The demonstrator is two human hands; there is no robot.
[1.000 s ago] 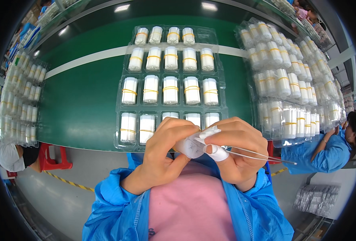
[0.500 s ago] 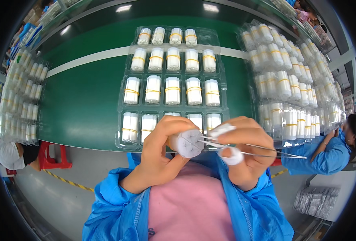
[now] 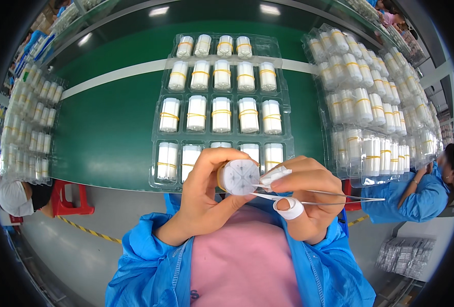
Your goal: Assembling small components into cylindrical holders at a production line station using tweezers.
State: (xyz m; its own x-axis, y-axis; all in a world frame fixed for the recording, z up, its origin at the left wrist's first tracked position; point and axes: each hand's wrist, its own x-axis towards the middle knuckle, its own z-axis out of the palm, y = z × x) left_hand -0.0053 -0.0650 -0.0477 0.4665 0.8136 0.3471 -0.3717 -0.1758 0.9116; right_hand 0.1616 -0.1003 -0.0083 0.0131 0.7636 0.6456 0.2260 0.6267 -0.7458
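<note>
1. Bundle (image 3: pixel 240 177): in front of the chest, before the near edge of the tray, end face turned up to the camera. Pale round face, split into segments, dark marks around the middle. A bit of yellow band shows at its left side.
2. Handling, judged by eye: light, fairly stiff across, smooth and perhaps slippery on the face. The segments look like separate pieces that could slide lengthwise if squeezed loosely. Best hold: around the side wall, near the band, face left free.
3. Left hand (image 3: pixel 202 192): gripping the bundle. Fingers curl around its far and left side, thumb along the near side; the bundle sits at the fingertip end of the grip, face clear.
4. Right hand (image 3: pixel 311 197): pinching metal tweezers (image 3: pixel 373 199), white wraps on thumb and a finger. Tips point left, at the face's right edge; contact or a slight gap, unclear. Slim tool, likely springy; the face may mark if pressed hard.
5. Beyond: clear tray (image 3: pixel 262 48) with rows of banded white bundles, on a green bench (image 3: pixel 104 133).
6. Farther out: loaded trays to the right (image 3: pixel 373 107) and left (image 3: pixel 27 123).
</note>
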